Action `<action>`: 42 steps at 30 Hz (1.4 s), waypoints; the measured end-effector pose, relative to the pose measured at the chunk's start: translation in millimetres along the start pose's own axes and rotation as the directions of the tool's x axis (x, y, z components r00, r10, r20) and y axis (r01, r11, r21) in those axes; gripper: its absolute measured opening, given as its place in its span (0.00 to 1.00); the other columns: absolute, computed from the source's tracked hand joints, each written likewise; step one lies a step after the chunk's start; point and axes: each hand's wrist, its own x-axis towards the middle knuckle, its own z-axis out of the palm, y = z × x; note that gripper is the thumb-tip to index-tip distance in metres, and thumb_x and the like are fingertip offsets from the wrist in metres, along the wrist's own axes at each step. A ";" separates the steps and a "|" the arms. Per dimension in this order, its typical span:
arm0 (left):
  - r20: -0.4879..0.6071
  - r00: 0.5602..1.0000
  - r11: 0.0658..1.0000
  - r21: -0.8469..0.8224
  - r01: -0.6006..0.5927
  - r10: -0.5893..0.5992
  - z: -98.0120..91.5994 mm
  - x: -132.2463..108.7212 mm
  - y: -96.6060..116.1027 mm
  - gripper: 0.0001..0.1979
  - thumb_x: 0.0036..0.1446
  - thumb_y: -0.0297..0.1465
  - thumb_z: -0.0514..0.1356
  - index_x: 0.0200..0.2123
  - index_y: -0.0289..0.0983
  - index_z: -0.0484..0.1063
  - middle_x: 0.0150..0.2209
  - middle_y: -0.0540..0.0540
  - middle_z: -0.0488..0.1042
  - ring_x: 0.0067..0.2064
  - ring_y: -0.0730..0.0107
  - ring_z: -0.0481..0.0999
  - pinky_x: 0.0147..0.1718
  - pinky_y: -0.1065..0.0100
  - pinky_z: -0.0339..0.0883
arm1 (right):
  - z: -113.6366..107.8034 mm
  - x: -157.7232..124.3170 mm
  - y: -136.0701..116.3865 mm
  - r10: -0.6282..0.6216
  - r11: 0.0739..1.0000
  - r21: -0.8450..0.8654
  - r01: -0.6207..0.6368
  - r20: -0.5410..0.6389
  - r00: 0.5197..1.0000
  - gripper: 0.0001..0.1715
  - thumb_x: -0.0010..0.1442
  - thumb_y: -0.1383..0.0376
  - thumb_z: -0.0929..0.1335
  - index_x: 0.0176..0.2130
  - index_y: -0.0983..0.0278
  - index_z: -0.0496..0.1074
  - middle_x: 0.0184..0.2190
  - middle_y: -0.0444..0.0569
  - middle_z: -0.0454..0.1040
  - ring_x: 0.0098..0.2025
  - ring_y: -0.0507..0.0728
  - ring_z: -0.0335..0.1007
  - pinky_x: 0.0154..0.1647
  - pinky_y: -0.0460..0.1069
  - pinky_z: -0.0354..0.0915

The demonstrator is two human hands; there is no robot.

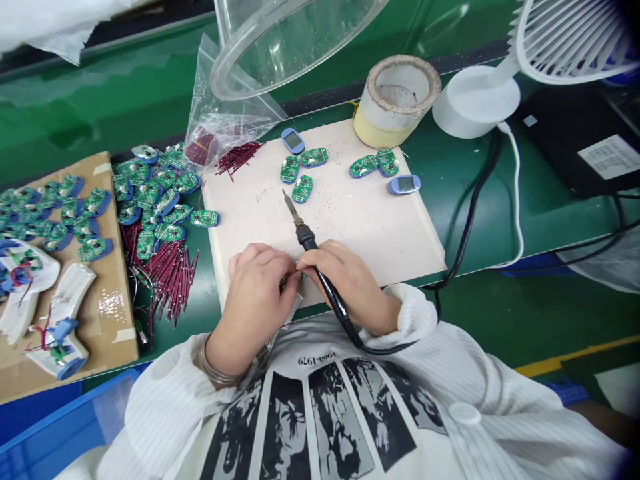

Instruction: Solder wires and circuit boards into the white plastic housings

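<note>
At left lie green boards (150, 193) and red wires (173, 280). Your left hand (255, 300) is closed on a small board (291, 287), mostly hidden, at the near edge of the pale mat (380, 233). Your right hand (350, 280), touching the left, is gripping the soldering iron (307, 238).

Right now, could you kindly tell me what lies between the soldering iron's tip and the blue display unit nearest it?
In the head view, a green circuit board lies between the soldering iron's tip and the blue display unit.
</note>
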 end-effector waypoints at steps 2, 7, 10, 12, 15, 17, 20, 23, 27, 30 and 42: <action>-0.010 1.000 1.000 0.001 0.002 -0.002 -0.4 -0.6 0.1 0.06 0.59 0.29 0.57 0.31 0.39 0.73 0.38 0.46 0.79 0.45 0.56 0.71 0.47 0.53 0.61 | 1.4 0.3 0.7 -0.006 1.000 0.018 0.006 -0.006 1.000 0.10 0.65 0.72 0.61 0.44 0.63 0.67 0.38 0.49 0.72 0.41 0.58 0.65 0.45 0.52 0.63; -0.016 1.000 1.000 -0.001 0.016 -0.016 -0.8 -2.1 -0.2 0.06 0.59 0.30 0.57 0.32 0.39 0.73 0.37 0.47 0.79 0.45 0.57 0.71 0.46 0.54 0.61 | 2.6 -0.2 1.5 0.001 0.999 0.041 0.000 -0.021 1.000 0.09 0.64 0.72 0.61 0.44 0.62 0.67 0.38 0.49 0.71 0.41 0.58 0.64 0.44 0.52 0.62; -0.023 0.999 1.000 0.006 0.031 -0.031 -0.6 -2.4 -0.6 0.06 0.60 0.30 0.56 0.33 0.39 0.73 0.36 0.45 0.78 0.44 0.57 0.72 0.46 0.54 0.61 | 3.1 -0.7 2.3 0.008 0.999 0.035 -0.007 -0.018 1.000 0.09 0.65 0.71 0.62 0.44 0.62 0.67 0.37 0.48 0.71 0.40 0.58 0.65 0.44 0.52 0.63; -0.021 1.000 1.000 0.000 0.018 -0.018 -0.3 -2.2 -0.6 0.06 0.60 0.30 0.56 0.34 0.39 0.73 0.37 0.45 0.78 0.45 0.56 0.72 0.46 0.54 0.61 | 3.5 -0.9 3.1 0.001 1.000 0.030 -0.001 -0.020 1.000 0.09 0.65 0.71 0.62 0.44 0.62 0.66 0.38 0.48 0.71 0.41 0.58 0.65 0.44 0.52 0.63; -0.011 1.000 1.000 -0.024 -0.015 0.014 -0.3 -0.7 -0.1 0.06 0.59 0.28 0.55 0.33 0.39 0.73 0.37 0.45 0.78 0.45 0.57 0.71 0.46 0.55 0.61 | 2.7 -2.3 3.1 -0.016 1.000 0.025 0.016 -0.022 1.000 0.10 0.64 0.73 0.62 0.45 0.62 0.66 0.38 0.48 0.71 0.41 0.58 0.65 0.44 0.52 0.63; -0.007 1.000 0.999 -0.033 -0.021 0.020 -0.6 0.5 0.7 0.06 0.59 0.27 0.55 0.32 0.38 0.72 0.36 0.46 0.78 0.45 0.58 0.71 0.45 0.55 0.60 | 1.3 -4.7 1.5 0.012 1.000 -0.003 -0.012 -0.022 1.000 0.11 0.63 0.73 0.63 0.45 0.62 0.65 0.38 0.48 0.70 0.41 0.58 0.65 0.44 0.52 0.63; 0.003 1.000 1.000 -0.026 -0.015 0.015 -1.3 2.0 1.6 0.05 0.58 0.27 0.56 0.30 0.38 0.71 0.36 0.47 0.78 0.44 0.58 0.71 0.45 0.54 0.59 | -0.5 -9.1 -2.7 0.093 0.994 -0.047 -0.094 -0.033 0.995 0.14 0.62 0.71 0.67 0.47 0.62 0.64 0.41 0.50 0.69 0.43 0.60 0.65 0.44 0.53 0.65; 0.010 1.000 1.000 -0.024 -0.020 0.020 -2.2 3.1 1.3 0.05 0.57 0.27 0.56 0.30 0.38 0.71 0.35 0.47 0.77 0.45 0.58 0.70 0.46 0.54 0.59 | -0.5 -10.1 -5.7 0.129 0.990 -0.061 -0.130 -0.024 0.991 0.14 0.63 0.70 0.67 0.48 0.61 0.64 0.41 0.51 0.68 0.43 0.60 0.65 0.44 0.53 0.65; 0.020 0.998 0.998 -0.034 -0.061 0.062 -4.3 5.7 -0.9 0.06 0.57 0.27 0.55 0.30 0.38 0.72 0.34 0.46 0.77 0.45 0.57 0.70 0.45 0.54 0.60 | -1.5 -5.8 -5.2 0.105 0.992 -0.070 -0.103 0.017 0.994 0.12 0.64 0.72 0.65 0.47 0.62 0.65 0.39 0.50 0.69 0.42 0.60 0.65 0.43 0.53 0.64; 0.045 0.996 0.996 -0.043 -0.076 0.078 -5.9 9.3 -1.2 0.06 0.56 0.27 0.55 0.30 0.38 0.72 0.34 0.46 0.77 0.45 0.57 0.69 0.44 0.55 0.60 | -2.7 -3.0 -2.8 0.070 0.996 -0.063 -0.068 0.024 0.997 0.11 0.64 0.73 0.64 0.47 0.64 0.66 0.39 0.50 0.70 0.42 0.60 0.65 0.44 0.53 0.63; 0.080 0.997 0.999 0.051 0.008 -0.013 -3.4 16.7 7.2 0.05 0.55 0.27 0.56 0.28 0.38 0.70 0.32 0.46 0.76 0.44 0.56 0.71 0.42 0.54 0.59 | -4.3 -7.9 3.4 0.032 0.999 -0.015 -0.032 -0.020 0.999 0.12 0.65 0.72 0.65 0.49 0.63 0.64 0.42 0.50 0.71 0.45 0.60 0.65 0.47 0.53 0.63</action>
